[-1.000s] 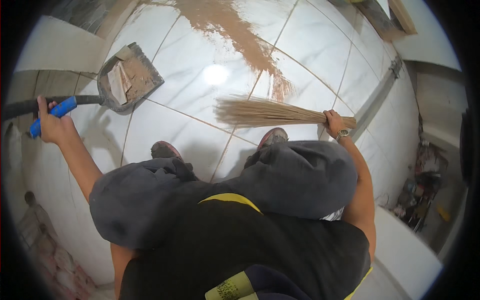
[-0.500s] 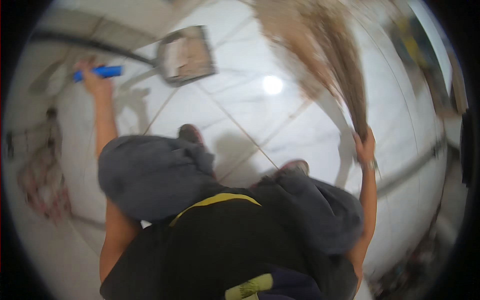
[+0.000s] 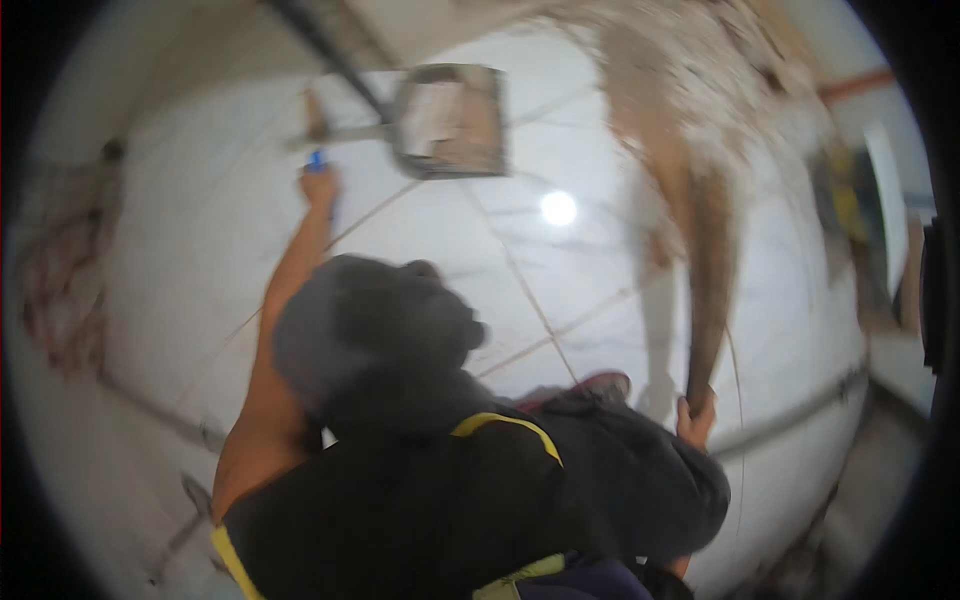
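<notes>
My left hand is stretched out low over the white tiled floor, closed round a short blue cylinder; only part of it shows. Beyond and to the right lies a dark dustpan with a long black handle rising to the upper left. Pale and brown flat pieces sit in it. At the right, my right hand grips the narrow end of a brown grass broom. Its bristles fan out toward the far side, smeared by motion.
My bent legs and a shoe are close below. Far right stands a dark and yellow object beside a white panel. At the left edge is a blurred reddish heap. Dark strips cross the floor on both sides.
My view has shifted, so the dustpan appears farther right. My left hand has turned the blue cylinder and come nearer the dustpan. My right hand has drawn the broom back toward me.
</notes>
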The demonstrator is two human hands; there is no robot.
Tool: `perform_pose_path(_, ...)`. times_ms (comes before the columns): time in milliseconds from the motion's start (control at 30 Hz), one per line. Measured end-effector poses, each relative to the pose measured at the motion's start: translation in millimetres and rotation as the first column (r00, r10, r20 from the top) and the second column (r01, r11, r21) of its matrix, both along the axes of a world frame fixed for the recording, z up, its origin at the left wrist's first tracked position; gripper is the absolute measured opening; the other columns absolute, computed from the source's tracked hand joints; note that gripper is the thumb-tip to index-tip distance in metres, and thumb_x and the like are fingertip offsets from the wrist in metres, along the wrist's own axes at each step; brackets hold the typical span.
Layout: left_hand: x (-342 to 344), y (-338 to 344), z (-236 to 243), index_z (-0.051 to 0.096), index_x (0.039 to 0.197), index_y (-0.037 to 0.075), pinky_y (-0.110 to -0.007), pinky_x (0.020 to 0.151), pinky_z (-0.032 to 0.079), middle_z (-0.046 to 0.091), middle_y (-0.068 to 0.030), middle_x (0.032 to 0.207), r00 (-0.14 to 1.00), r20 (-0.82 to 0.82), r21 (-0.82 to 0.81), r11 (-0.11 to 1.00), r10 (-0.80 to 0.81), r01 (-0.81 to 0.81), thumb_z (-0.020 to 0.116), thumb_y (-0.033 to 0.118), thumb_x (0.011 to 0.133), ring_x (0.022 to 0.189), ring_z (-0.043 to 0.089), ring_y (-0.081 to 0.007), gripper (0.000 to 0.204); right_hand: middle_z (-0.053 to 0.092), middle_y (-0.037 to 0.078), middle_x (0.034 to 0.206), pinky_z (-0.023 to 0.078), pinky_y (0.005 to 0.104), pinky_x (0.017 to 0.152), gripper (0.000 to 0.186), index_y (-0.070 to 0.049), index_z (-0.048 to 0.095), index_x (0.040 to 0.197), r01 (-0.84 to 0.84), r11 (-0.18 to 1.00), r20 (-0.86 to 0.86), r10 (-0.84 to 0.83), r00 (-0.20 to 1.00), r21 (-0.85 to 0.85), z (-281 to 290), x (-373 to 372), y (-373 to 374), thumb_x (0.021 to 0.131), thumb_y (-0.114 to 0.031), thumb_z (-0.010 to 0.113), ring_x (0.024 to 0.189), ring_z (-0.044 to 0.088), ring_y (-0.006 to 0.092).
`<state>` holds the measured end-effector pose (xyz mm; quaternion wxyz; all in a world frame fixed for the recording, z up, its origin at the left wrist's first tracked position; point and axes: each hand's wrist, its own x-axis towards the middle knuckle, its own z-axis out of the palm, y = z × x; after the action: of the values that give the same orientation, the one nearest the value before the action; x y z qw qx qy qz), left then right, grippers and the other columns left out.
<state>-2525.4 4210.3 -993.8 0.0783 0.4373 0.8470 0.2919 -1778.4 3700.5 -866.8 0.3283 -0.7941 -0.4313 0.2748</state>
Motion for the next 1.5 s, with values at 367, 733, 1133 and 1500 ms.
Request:
perform_pose_path(367, 63, 12, -6, 0.044, 0.140, 0.002, -0.047, 0.091, 0.052, 0.061, -0.0266, 0.116, 0.977, -0.207, -0.145, 0.987, 0.040, -0.072, 0.079, 0.043, 0.077, 0.107, 0.063, -0.0353, 0.083, 0.068, 0.023, 0.093, 0.055, 0.0425, 0.076, 0.055, 0.002, 0.053, 0.124, 0.436, 0.888, 0.080, -0.429, 0.900, -0.149, 19, 57, 34, 0.082, -0.029, 0.070, 0.083, 0.069, 0.0308)
perform_pose_path(733, 139, 19, 259, 0.048, 0.137, 0.004, -0.032, 0.087, 0.050, 0.058, -0.0063, 0.103, 0.636, 0.343, 0.569, 0.691, -0.692, 0.445, 0.060, 0.021, 0.099, 0.093, 0.060, -0.0150, 0.043, 0.065, 0.033, 0.113, 0.052, 0.0468, 0.097, 0.058, 0.010, 0.048, 0.125, 0.764, 0.604, 0.216, -0.733, 0.645, -0.228, -69, 245, 162, 0.080, -0.023, 0.063, 0.109, 0.065, 0.0436)
perform_pose_path(1133, 189, -186, 282, 0.051, 0.137, -0.001, -0.037, 0.097, 0.048, 0.062, -0.0163, 0.120, 0.314, 0.943, -0.147, 0.701, -0.115, 0.697, 0.051, 0.056, 0.098, 0.102, 0.061, -0.0219, 0.068, 0.068, 0.027, 0.106, 0.053, 0.0489, 0.087, 0.049, -0.001, 0.057, 0.121, 0.575, 0.813, 0.158, -0.583, 0.797, 0.093, -27, 136, 111, 0.080, -0.025, 0.065, 0.098, 0.067, 0.0417)
perform_pose_path(1500, 210, -231, 200, 0.049, 0.139, -0.002, -0.039, 0.099, 0.047, 0.061, -0.0174, 0.122, 0.287, 0.953, -0.250, 0.786, 0.097, 0.566, 0.048, 0.062, 0.097, 0.105, 0.061, -0.0238, 0.076, 0.064, 0.035, 0.111, 0.053, 0.0501, 0.093, 0.065, 0.004, 0.040, 0.131, 0.368, 0.885, 0.291, -0.286, 0.913, -0.285, -86, 221, 184, 0.079, -0.024, 0.068, 0.105, 0.063, 0.0502)
